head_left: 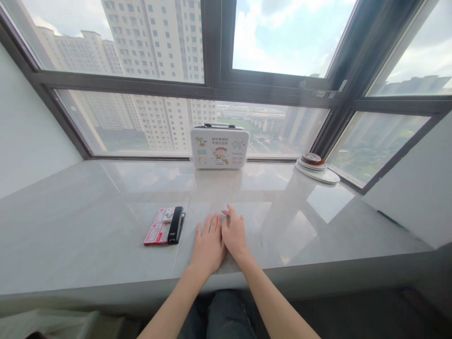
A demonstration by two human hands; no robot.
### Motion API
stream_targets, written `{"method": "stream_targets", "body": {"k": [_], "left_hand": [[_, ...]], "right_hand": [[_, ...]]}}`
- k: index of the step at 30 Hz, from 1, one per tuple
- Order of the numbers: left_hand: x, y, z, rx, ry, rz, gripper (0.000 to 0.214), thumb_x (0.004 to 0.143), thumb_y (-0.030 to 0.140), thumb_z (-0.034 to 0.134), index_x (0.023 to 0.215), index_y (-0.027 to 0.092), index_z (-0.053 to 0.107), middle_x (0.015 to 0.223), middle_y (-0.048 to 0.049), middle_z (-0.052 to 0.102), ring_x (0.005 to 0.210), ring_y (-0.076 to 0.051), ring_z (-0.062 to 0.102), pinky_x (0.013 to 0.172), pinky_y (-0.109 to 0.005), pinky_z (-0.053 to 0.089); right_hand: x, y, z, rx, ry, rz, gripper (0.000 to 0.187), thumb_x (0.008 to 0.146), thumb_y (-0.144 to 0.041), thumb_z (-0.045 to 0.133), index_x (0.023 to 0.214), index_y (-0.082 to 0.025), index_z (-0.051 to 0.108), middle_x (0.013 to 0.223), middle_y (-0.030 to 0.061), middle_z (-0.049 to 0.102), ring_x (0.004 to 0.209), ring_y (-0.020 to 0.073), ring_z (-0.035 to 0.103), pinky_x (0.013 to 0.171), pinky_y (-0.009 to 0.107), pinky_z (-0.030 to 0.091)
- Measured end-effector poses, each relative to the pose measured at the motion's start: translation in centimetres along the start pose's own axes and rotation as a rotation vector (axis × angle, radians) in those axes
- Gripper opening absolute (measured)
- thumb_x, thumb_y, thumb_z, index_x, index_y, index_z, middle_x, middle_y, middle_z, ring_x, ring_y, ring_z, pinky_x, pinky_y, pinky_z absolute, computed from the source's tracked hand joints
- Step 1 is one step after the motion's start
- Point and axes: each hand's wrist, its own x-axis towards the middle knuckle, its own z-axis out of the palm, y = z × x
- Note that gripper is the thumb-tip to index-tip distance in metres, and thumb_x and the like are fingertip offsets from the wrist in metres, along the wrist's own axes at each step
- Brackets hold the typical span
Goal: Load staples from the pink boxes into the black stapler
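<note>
My left hand [209, 244] lies flat on the glossy stone sill, palm down, with its fingers stretched out and nothing in them. Against it rests my right hand [233, 233], turned partly on its side, its thumb and index finger apart and no object visible in it; its lower fingers are partly hidden. To the left of both hands sits a black stapler [174, 226], apart from them. Red-and-white small boxes [157, 233] lie side by side along the stapler's left side.
A white case [229, 162] with cartoon prints and a dark handle stands upright by the window. Round, flat pieces [319, 175] are stacked in the right back corner. The pale sill [88, 235] ends at a front edge close to my forearms.
</note>
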Motion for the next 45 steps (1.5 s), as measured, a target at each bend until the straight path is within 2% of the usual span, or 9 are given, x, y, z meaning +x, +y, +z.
{"method": "stream_targets", "body": {"k": [3, 8, 11, 16, 22, 29, 33, 37, 45], "left_hand": [[-5.1, -0.7, -0.9, -0.004, 0.013, 0.159, 0.055, 0.1, 0.023, 0.041, 0.153, 0.03, 0.051, 0.16, -0.0066, 0.046, 0.154, -0.032, 0.03, 0.127, -0.06, 0.018], [-12.0, -2.1, -1.0, -0.033, 0.048, 0.156, 0.048, 0.099, 0.023, 0.041, 0.139, 0.035, 0.064, 0.142, -0.0022, 0.065, 0.137, -0.03, 0.055, 0.118, -0.059, 0.039], [-13.4, -2.3, -1.7, -0.142, 0.075, 0.076, 0.045, 0.1, 0.026, 0.039, 0.133, 0.036, 0.068, 0.133, -0.0014, 0.07, 0.127, -0.027, 0.062, 0.109, -0.052, 0.051], [-11.1, -2.0, -4.7, -0.379, 0.173, -0.228, 0.039, 0.105, 0.041, 0.037, 0.112, 0.036, 0.075, 0.11, -0.0022, 0.075, 0.102, -0.024, 0.069, 0.087, -0.041, 0.061], [-4.6, -0.6, -3.3, -0.181, 0.122, -0.15, 0.045, 0.104, 0.041, 0.043, 0.145, 0.028, 0.058, 0.155, -0.0065, 0.051, 0.142, -0.029, 0.046, 0.114, -0.051, 0.046], [-2.8, 0.6, -0.5, -0.107, 0.011, 0.017, 0.053, 0.103, 0.043, 0.045, 0.155, 0.031, 0.045, 0.166, -0.0049, 0.037, 0.155, -0.029, 0.028, 0.126, -0.056, 0.024], [-2.9, -0.3, -0.7, -0.088, 0.042, -0.039, 0.056, 0.105, 0.046, 0.041, 0.159, 0.032, 0.037, 0.168, -0.0049, 0.032, 0.156, -0.027, 0.028, 0.126, -0.055, 0.025], [-2.9, -1.0, -0.5, -0.102, 0.053, -0.043, 0.058, 0.105, 0.046, 0.04, 0.161, 0.031, 0.035, 0.168, -0.0073, 0.032, 0.154, -0.027, 0.032, 0.125, -0.054, 0.026], [-3.2, -2.3, -1.4, -0.247, 0.301, -0.132, 0.062, 0.104, 0.038, 0.045, 0.16, 0.016, 0.028, 0.163, -0.0134, 0.039, 0.16, -0.027, 0.014, 0.129, -0.055, 0.018]], "right_hand": [[-0.5, -3.2, 2.3, 0.174, -0.067, -0.007, 0.067, 0.097, -0.038, 0.055, 0.159, -0.02, 0.036, 0.145, 0.0121, 0.059, 0.132, 0.0276, 0.057, 0.128, 0.057, 0.009], [0.7, -9.7, 7.2, 0.154, -0.137, -0.134, 0.117, 0.081, -0.067, 0.075, 0.167, -0.024, 0.008, 0.148, 0.0197, 0.048, 0.135, 0.0409, 0.047, 0.116, 0.073, 0.023], [2.0, -11.2, 8.0, 0.029, -0.159, -0.14, 0.085, 0.088, -0.052, 0.072, 0.157, -0.02, 0.034, 0.139, 0.0192, 0.052, 0.125, 0.0391, 0.053, 0.108, 0.066, 0.037], [2.5, -7.9, 3.0, -0.135, -0.229, -0.254, 0.055, 0.088, -0.021, 0.062, 0.142, -0.028, 0.054, 0.129, 0.0087, 0.061, 0.12, 0.0301, 0.055, 0.11, 0.053, 0.037], [0.8, -2.7, -4.5, -0.121, -0.207, -0.256, 0.048, 0.087, -0.006, 0.053, 0.126, -0.032, 0.064, 0.123, 0.0016, 0.067, 0.121, 0.0244, 0.057, 0.121, 0.064, 0.011], [0.2, -2.3, -4.1, -0.01, -0.022, -0.214, 0.029, 0.089, -0.02, 0.063, 0.115, -0.029, 0.072, 0.116, 0.0022, 0.072, 0.112, 0.0227, 0.064, 0.123, 0.053, 0.021], [1.8, -1.9, -4.6, 0.522, 0.111, -0.068, 0.026, 0.084, -0.028, 0.067, 0.109, -0.024, 0.073, 0.109, 0.0034, 0.075, 0.102, 0.0217, 0.068, 0.104, 0.038, 0.048], [2.8, 1.4, -6.1, 1.04, 0.275, 0.215, 0.035, 0.087, -0.043, 0.064, 0.116, -0.023, 0.063, 0.119, 0.0076, 0.073, 0.116, 0.0249, 0.067, 0.089, 0.035, 0.058], [-0.5, 7.3, -8.7, 1.235, 0.23, 0.418, 0.038, 0.089, -0.055, 0.063, 0.11, -0.024, 0.057, 0.115, 0.0082, 0.072, 0.108, 0.0262, 0.072, 0.091, 0.043, 0.064]]}}
